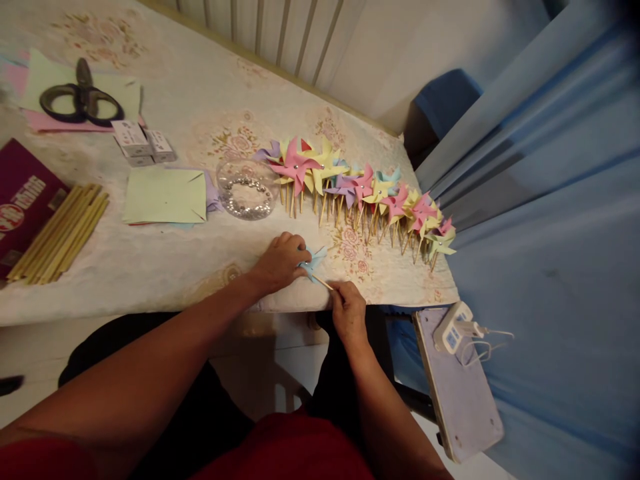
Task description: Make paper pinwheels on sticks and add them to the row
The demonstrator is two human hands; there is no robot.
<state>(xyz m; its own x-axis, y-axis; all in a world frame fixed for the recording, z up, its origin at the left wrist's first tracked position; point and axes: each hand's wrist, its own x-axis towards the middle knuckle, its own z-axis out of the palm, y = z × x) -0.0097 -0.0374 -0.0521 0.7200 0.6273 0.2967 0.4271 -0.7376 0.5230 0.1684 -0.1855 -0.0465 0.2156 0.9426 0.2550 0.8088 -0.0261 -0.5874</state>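
Observation:
A light blue paper pinwheel (315, 260) on a thin wooden stick is held low over the front edge of the table. The fingers of my left hand (283, 262) are closed at its paper head, hiding part of the blades. My right hand (349, 308) pinches the far end of the stick (323, 283). Beyond my hands, a round clear dish (249, 198) holds many small shiny metal pins. Finished-looking pinwheels (295, 167) in pink, yellow, purple and blue lie in a long row to the right of the dish.
Left of the dish lies a stack of pale green paper squares (165, 197). Small white boxes (133, 138) and dark-handled scissors (83, 100) on coloured paper are behind it. Wooden sticks (63, 237) rest against a purple box (27, 200). A power strip (453, 328) sits on a stool (460, 393).

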